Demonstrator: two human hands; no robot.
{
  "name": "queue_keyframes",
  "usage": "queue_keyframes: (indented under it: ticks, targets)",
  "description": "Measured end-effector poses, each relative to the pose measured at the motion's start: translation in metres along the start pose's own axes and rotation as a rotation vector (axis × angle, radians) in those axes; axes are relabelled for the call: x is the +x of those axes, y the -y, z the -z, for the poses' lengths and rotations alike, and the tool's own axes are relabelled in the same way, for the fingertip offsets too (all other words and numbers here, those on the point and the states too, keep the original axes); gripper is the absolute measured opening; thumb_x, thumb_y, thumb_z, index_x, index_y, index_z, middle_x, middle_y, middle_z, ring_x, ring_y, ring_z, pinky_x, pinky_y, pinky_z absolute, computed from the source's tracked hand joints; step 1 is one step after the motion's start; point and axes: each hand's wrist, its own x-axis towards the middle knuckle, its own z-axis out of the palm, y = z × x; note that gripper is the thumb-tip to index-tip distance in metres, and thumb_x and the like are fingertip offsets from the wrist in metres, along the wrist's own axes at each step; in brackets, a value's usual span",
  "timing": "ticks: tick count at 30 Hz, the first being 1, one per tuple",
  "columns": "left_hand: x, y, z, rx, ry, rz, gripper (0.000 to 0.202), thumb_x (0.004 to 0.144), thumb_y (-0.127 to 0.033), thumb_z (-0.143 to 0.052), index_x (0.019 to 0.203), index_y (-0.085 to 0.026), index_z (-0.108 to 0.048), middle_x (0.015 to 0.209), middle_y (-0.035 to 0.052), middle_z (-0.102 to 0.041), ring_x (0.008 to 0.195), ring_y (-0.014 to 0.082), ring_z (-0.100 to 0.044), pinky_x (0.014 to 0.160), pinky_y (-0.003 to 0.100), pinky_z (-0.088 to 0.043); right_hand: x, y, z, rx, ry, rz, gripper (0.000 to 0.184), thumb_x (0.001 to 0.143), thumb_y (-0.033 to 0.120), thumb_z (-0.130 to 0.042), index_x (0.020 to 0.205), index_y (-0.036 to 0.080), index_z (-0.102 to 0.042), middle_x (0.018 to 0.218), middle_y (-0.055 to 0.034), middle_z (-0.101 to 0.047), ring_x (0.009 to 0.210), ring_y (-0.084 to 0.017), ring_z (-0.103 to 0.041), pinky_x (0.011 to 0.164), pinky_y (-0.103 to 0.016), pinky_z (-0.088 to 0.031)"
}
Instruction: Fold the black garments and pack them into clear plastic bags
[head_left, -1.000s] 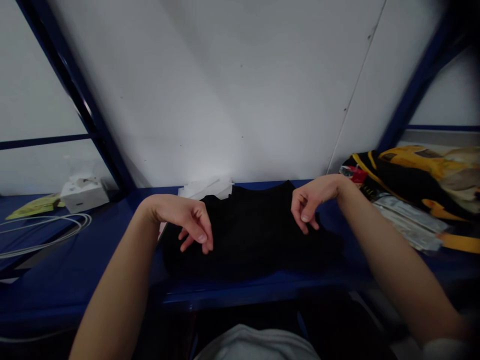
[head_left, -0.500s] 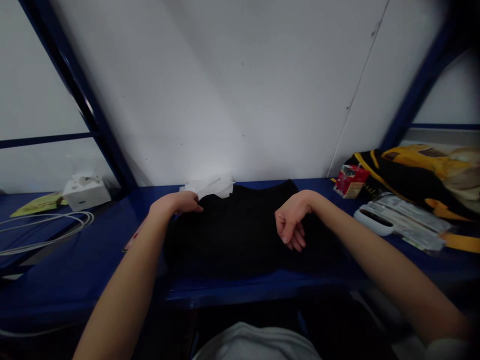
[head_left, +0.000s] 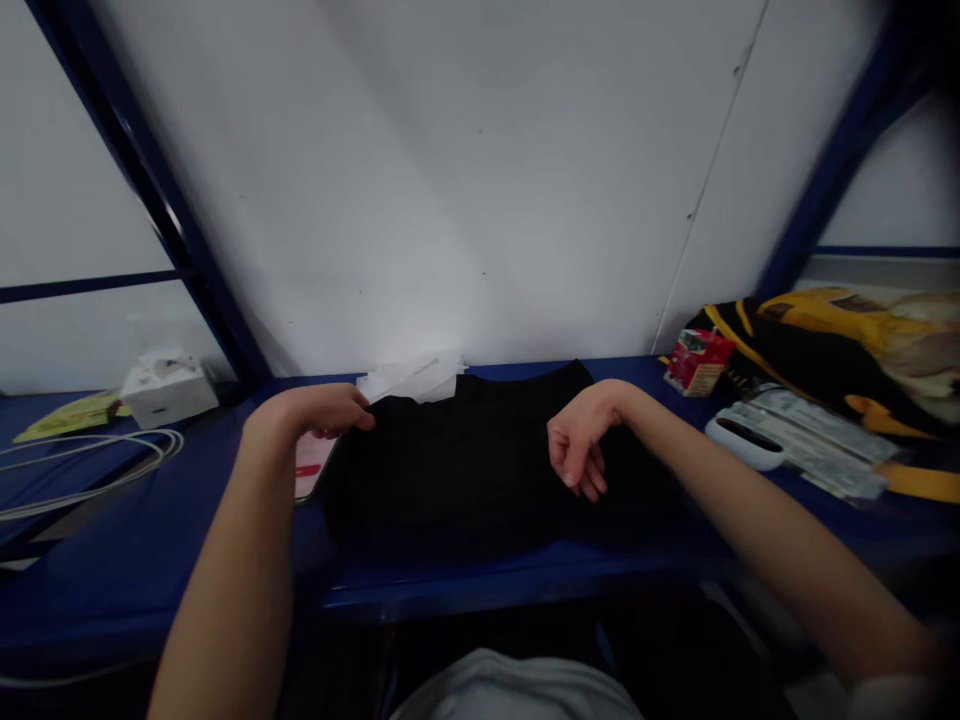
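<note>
White cable [head_left: 90, 470] lies coiled at the far left on a blue padded bench [head_left: 135, 590], with a yellow-green leaflet [head_left: 71, 416] beyond it and a white tissue box [head_left: 169, 393] just to its right. Next comes the left hand [head_left: 307, 412], curled over the upper left edge of a black garment [head_left: 465, 475], its fingers bent downward and partly hidden, so whether they grip the cloth I cannot tell. A red-and-white card [head_left: 313, 465] shows just below that hand, and white papers [head_left: 411, 380] stick out behind the garment. The garment lies flat in the middle of the bench. The right hand [head_left: 583, 440] rests on its right half, fingers loosely curled and holding nothing. Farther right sit a red carton [head_left: 699, 362], a white handheld device [head_left: 744, 435], silver foil packets [head_left: 821, 440] and a bundle of black-and-yellow fabric [head_left: 832, 350].
</note>
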Motion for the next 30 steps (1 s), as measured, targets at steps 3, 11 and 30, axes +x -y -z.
queue_keyframes:
  ticks: [3,11,30]
  targets:
    - [0.009,0.000,-0.005,0.059,-0.021,0.052,0.029,0.061,-0.039,-0.053,0.075,-0.015,-0.060,0.058,0.0039,-0.053,0.046,0.0128,-0.043,0.045,0.026,-0.034,-0.002,-0.004,0.002,0.027,-0.051,0.017,0.041,0.066,0.051,-0.062,0.083,0.014,-0.061,0.072,-0.0019,-0.067,0.067,-0.011,-0.063,0.060,-0.019,-0.044]
    - [0.015,-0.029,-0.010,0.066,-0.284,-0.208,0.038,0.066,-0.028,-0.045,0.101,-0.019,-0.059,0.093,0.0078,-0.063,0.074,0.0184,-0.055,0.064,0.026,-0.040,-0.012,-0.033,0.019,0.133,-0.422,0.065,0.043,0.066,0.057,-0.059,0.077,0.016,-0.051,0.070,-0.0031,-0.066,0.061,-0.012,-0.062,0.061,-0.024,-0.046]
    - [0.038,-0.034,-0.025,0.109,-0.491,-0.303,0.031,0.077,-0.042,-0.042,0.073,-0.016,-0.058,0.072,0.0066,-0.060,0.064,0.0173,-0.052,0.059,0.028,-0.037,-0.015,-0.084,0.057,-0.108,-1.220,-0.334,0.015,0.070,0.032,-0.059,0.069,0.017,-0.055,0.061,-0.0013,-0.059,0.051,-0.011,-0.052,0.048,-0.023,-0.035]
